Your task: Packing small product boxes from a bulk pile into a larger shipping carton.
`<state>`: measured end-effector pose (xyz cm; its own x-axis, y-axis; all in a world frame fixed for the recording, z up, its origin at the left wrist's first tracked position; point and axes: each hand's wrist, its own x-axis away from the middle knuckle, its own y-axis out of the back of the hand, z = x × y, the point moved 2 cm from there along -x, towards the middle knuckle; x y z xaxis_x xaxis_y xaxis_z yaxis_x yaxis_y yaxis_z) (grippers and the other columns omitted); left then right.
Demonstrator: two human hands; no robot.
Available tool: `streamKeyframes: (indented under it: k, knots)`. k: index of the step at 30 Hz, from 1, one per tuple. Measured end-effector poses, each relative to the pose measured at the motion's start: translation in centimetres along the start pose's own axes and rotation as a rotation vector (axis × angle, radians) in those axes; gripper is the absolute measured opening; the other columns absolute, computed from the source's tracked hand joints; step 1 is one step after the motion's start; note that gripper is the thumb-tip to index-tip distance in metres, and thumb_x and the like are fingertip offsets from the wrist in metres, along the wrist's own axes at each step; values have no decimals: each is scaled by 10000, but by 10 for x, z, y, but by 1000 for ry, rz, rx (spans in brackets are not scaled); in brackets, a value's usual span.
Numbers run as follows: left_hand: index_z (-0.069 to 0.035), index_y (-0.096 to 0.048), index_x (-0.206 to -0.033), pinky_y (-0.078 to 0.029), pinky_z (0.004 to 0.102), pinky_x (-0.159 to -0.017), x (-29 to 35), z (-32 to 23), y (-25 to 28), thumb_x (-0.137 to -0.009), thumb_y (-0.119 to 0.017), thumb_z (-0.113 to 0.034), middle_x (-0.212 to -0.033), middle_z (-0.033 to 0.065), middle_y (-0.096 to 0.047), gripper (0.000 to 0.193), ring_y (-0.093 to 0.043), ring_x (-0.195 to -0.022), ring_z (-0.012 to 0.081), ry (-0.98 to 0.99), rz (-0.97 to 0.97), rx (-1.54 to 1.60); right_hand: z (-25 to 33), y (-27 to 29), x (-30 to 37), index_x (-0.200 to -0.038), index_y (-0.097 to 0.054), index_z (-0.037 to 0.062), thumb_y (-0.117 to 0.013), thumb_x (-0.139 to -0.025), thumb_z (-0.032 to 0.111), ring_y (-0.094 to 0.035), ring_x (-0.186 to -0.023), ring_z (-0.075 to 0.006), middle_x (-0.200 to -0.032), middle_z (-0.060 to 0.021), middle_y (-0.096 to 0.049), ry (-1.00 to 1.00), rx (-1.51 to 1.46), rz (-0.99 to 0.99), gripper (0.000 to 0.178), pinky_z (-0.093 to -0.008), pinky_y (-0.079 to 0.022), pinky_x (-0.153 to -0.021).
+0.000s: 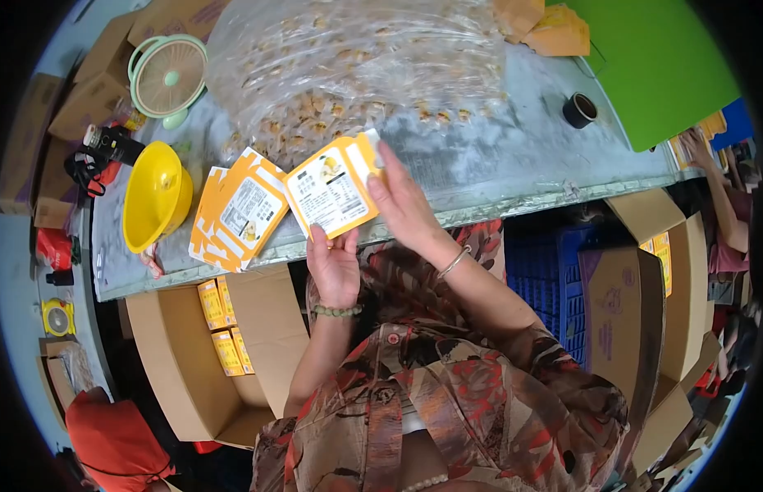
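Observation:
Between my two hands is a flat-looking yellow-and-white printed carton (328, 187), tilted above the near edge of the table. My left hand (335, 269), with a green bead bracelet at the wrist, grips its lower edge with thumb and fingers. At the carton's right end, where a white flap stands up, my right hand (404, 201) is closed on it; some of its fingers are hidden behind the card. Just left of it lies a fanned stack of unfolded yellow-and-white cartons (242, 215). Behind them spreads a heap of small clear-wrapped pieces (303, 119), partly under plastic sheeting.
A yellow bowl (156, 197) and a green fan (168, 78) stand at the left. Below the table are an open cardboard box (180, 361) holding filled yellow cartons, a blue crate (554, 295) and another box (619, 307). A dark cup (579, 111) sits right; another person works at far right.

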<state>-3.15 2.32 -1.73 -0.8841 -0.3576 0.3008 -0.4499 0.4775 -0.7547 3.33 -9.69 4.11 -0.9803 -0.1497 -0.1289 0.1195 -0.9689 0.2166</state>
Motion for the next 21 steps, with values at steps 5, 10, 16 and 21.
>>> streamKeyframes:
  k: [5, 10, 16, 21]
  knots:
    - [-16, -431, -1032, -419, 313, -829, 3, -6, 0, -788, -482, -201, -894, 62, -518, 310, -504, -855, 170, 98, 61, 306, 38, -1, -4, -1052, -427, -3, -445, -762, 197, -405, -935, -285, -937, -166, -471, 392, 319, 58, 353, -322, -292, -852]
    - [7, -425, -1035, -426, 330, -819, 5, -22, 6, -791, -476, -204, -960, 100, -519, 327, -498, -910, 203, 117, 123, 371, -36, 54, -47, -983, -490, 34, -552, -681, 207, -388, -963, -281, -998, -128, -454, 405, 366, -318, 353, -354, -306, -833]
    - [-26, -400, -1074, -443, 341, -784, 12, -31, 20, -817, -421, -256, -1011, 95, -504, 345, -507, -918, 215, 131, 64, 246, -103, 74, -95, -966, -505, 88, -608, -622, 303, -387, -940, -303, -1000, -141, -449, 315, 942, -309, 419, -395, -315, -798]
    - [-32, -414, -1052, -482, 300, -697, 12, -31, 26, -823, -407, -274, -976, 81, -519, 332, -535, -844, 178, 70, 50, -12, -104, 51, -102, -976, -507, 136, -620, -607, 315, -380, -942, -301, -1024, -133, -432, 199, 1008, -162, 426, -401, -310, -798]
